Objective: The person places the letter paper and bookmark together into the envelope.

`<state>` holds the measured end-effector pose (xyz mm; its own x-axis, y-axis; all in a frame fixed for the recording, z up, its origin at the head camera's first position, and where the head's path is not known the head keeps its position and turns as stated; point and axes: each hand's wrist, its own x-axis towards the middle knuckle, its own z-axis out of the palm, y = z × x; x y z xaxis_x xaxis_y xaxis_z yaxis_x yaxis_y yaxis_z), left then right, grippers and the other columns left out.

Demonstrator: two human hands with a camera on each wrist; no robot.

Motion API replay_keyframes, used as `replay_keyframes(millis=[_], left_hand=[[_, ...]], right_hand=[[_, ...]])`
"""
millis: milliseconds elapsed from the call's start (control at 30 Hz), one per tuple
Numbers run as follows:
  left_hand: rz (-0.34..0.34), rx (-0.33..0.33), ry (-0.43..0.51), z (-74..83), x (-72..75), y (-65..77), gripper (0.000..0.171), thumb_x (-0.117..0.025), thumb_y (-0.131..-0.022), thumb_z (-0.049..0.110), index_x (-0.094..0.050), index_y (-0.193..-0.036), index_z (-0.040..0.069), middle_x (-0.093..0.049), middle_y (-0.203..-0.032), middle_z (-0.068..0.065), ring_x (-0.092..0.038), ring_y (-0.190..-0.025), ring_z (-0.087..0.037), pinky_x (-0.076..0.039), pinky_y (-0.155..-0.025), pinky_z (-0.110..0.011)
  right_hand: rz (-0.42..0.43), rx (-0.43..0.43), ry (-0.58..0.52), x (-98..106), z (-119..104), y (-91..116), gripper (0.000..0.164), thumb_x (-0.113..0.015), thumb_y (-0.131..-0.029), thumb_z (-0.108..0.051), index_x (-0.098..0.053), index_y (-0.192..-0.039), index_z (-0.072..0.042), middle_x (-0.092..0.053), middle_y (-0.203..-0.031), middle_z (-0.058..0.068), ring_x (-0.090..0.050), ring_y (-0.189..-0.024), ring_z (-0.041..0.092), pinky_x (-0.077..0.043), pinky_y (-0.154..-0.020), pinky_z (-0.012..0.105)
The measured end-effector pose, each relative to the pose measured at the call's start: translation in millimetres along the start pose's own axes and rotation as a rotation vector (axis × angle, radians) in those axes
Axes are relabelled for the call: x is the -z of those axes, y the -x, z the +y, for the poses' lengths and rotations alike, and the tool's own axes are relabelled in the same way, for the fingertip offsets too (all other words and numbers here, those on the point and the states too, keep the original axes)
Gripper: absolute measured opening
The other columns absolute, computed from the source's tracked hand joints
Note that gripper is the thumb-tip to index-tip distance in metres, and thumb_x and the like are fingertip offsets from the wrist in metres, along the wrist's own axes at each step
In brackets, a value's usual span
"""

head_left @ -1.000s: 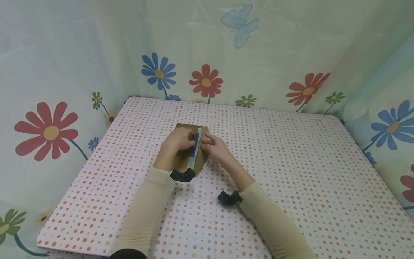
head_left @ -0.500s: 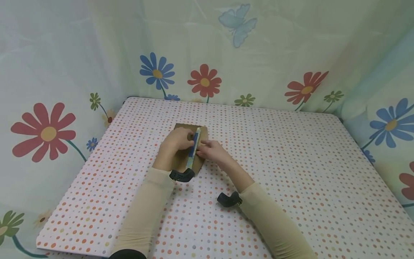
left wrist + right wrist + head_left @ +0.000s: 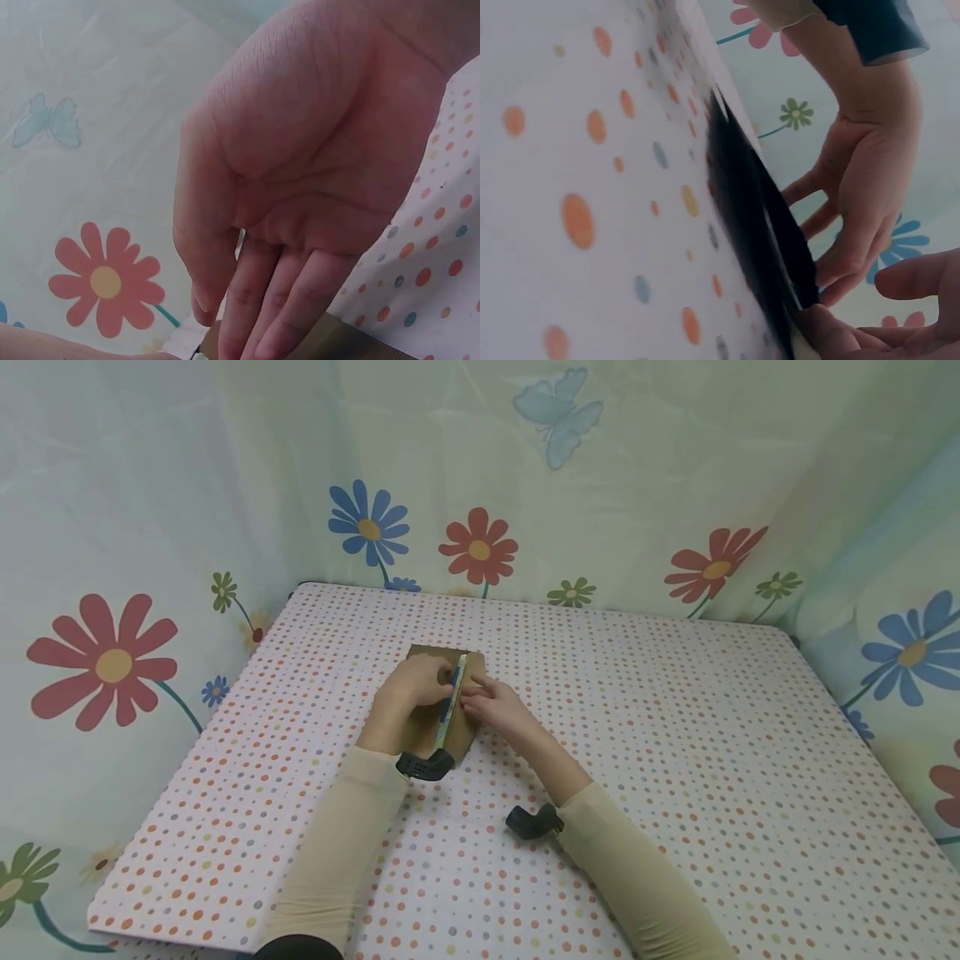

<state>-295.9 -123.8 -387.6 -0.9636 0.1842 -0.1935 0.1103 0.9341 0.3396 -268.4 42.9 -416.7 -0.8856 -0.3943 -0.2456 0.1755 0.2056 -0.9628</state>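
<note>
A flat brown cardboard-like wrapper [image 3: 466,727] lies on the table, its two panels parted by a narrow blue and pale-green strip [image 3: 447,710]. What the strip belongs to cannot be told. Over the left panel bends my left hand [image 3: 411,685], its thumb and fingertips holding the panel close to the strip. From the right, my right hand [image 3: 502,706] pinches the edge of the other panel beside the strip. In the right wrist view the wrapper [image 3: 754,217] is dark and seen edge-on, layers slightly apart, with the left hand [image 3: 862,187] behind. The left wrist view shows mostly palm.
A dotted white cloth covers the table [image 3: 675,760]. Flower-printed curtains [image 3: 615,485] rise behind and at both sides. Black wrist mounts sit on both wrists, the left one [image 3: 425,766] near the wrapper's front edge.
The visible blue and pale-green strip has grown narrower. My right fingers have shifted slightly along the right panel's edge, while the left hand has stayed in place.
</note>
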Motion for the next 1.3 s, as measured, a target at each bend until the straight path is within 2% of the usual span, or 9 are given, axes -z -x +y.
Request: replay_keyframes(millis=[233, 467, 667, 967, 1300], left_hand=[[-0.014, 0.001, 0.001, -1.0, -0.3, -1.7, 0.049, -0.059, -0.091, 0.034, -0.052, -0.136, 0.014, -0.049, -0.142, -0.011, -0.043, -0.133, -0.032, -0.040, -0.106, -0.048], [-0.017, 0.005, 0.003, -0.3, 1.1, -1.3, 0.049, -0.058, -0.092, 0.034, -0.051, -0.137, 0.014, -0.046, -0.145, -0.012, -0.040, -0.135, -0.033, -0.037, -0.108, -0.049], [-0.018, 0.002, -0.009, 0.0, 1.4, -0.5, 0.049, -0.057, -0.093, 0.035, -0.050, -0.137, 0.014, -0.045, -0.145, -0.012, -0.039, -0.136, -0.032, -0.036, -0.109, -0.049], [-0.022, 0.008, 0.016, -0.5, -0.4, 1.0, 0.051, -0.059, -0.092, 0.036, -0.051, -0.137, 0.015, -0.043, -0.147, -0.012, -0.040, -0.135, -0.033, -0.038, -0.108, -0.050], [-0.009, 0.017, 0.023, -0.6, -0.5, 2.1, 0.048, -0.057, -0.092, 0.035, -0.053, -0.135, 0.014, -0.046, -0.144, -0.012, -0.045, -0.131, -0.033, -0.041, -0.105, -0.050]], right_hand=[[-0.026, -0.004, -0.056, 0.8, 6.8, -8.6, 0.066, -0.045, -0.098, -0.008, -0.009, -0.153, -0.009, -0.035, -0.151, 0.016, -0.039, -0.137, 0.024, -0.034, -0.113, 0.034], [-0.030, 0.013, -0.162, 0.3, 5.2, -10.9, 0.072, -0.044, -0.094, 0.001, -0.006, -0.154, -0.013, -0.034, -0.151, 0.018, -0.039, -0.138, 0.025, -0.035, -0.112, 0.033], [-0.062, 0.017, -0.175, 0.7, 2.7, -9.6, 0.074, -0.044, -0.095, 0.002, -0.003, -0.154, -0.016, -0.031, -0.153, 0.017, -0.036, -0.139, 0.025, -0.034, -0.113, 0.033], [-0.083, -0.067, -0.136, 1.4, -4.6, 1.8, 0.067, -0.045, -0.099, -0.014, -0.006, -0.153, -0.008, -0.040, -0.146, 0.022, -0.044, -0.133, 0.030, -0.037, -0.111, 0.036], [-0.100, -0.058, -0.183, -7.8, -4.2, 5.4, 0.065, -0.043, -0.099, -0.008, -0.005, -0.152, -0.001, -0.037, -0.146, 0.027, -0.044, -0.133, 0.033, -0.038, -0.109, 0.035]])
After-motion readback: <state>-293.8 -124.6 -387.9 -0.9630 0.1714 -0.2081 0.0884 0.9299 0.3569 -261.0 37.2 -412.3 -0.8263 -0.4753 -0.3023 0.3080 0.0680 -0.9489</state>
